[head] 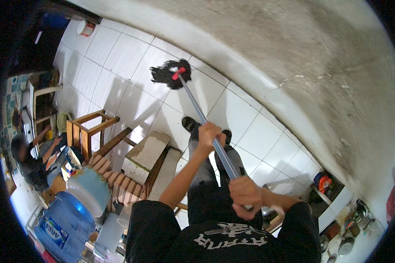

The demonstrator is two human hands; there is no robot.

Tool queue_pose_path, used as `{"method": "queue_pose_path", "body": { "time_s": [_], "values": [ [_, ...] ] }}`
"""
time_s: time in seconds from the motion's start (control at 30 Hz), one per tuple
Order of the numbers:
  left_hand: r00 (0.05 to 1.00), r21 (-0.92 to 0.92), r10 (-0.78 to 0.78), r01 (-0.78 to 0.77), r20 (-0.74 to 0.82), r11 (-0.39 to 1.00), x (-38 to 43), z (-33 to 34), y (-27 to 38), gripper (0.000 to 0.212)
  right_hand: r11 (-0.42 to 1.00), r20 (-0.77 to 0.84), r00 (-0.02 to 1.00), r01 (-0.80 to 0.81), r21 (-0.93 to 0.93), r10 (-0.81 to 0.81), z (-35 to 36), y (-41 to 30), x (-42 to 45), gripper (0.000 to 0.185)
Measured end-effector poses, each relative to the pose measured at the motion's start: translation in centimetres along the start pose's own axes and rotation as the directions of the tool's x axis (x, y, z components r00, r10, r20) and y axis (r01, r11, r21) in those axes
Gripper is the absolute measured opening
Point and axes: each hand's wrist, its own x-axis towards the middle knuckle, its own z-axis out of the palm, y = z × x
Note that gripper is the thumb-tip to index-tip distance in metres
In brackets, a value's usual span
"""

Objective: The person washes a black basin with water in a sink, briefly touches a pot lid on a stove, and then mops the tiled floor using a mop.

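Observation:
A mop with a metal handle [196, 104] slants from my body out over the floor. My left hand [210, 136] grips the handle partway down its length. Closer to my chest, my right hand [246, 196] is closed around its upper end. The mop's dark, stringy head [164, 75] lies spread on the white tiled floor [131, 62], near the foot of the wall. A red connector [178, 73] joins the head to the handle. My feet, in dark footwear, stand on the tiles on either side of the handle.
A stained wall [302, 52] runs along the right. To the left are a wooden stool [95, 128], stacked bricks [121, 184], a pale block [146, 153] and a blue water jug [64, 223]. Another person [36, 164] sits at far left. A small bucket [85, 29] stands at the far end.

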Motion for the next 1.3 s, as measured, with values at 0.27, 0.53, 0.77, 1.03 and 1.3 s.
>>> {"method": "queue_pose_path", "body": {
  "time_s": [0.27, 0.53, 0.77, 1.03, 1.3],
  "values": [
    [0.974, 0.054, 0.107, -0.12, 0.202, 0.991, -0.7, 4.2, -2.2, 0.026, 0.987, -0.109, 0.994, -0.021, -0.158, 0.004, -0.6, 3.0, -8.6, 0.013],
    [0.987, 0.14, -0.108, 0.091, 0.121, 0.986, 4.0, -3.5, -11.1, 0.024, 0.98, -0.356, 0.914, 0.194, -0.043, -0.197, 3.8, 13.5, 0.9, 0.016],
    [0.989, 0.197, -0.031, 0.002, 0.144, 0.98, 8.6, -5.5, -12.4, 0.023, 0.982, -0.511, 0.84, 0.179, -0.055, -0.182, 2.2, 14.5, 5.2, 0.015],
    [0.991, 0.268, 0.037, -0.07, 0.126, 0.961, 13.5, -7.4, -15.2, 0.02, 0.984, -0.768, 0.631, 0.177, 0.005, -0.11, 1.2, 16.5, 10.9, 0.026],
    [0.997, 0.338, -0.059, 0.076, -0.059, 0.938, 13.2, -12.3, -18.8, 0.026, 0.945, -0.85, 0.527, 0.282, 0.162, -0.012, 4.3, 19.7, 15.7, 0.035]
  ]
}}
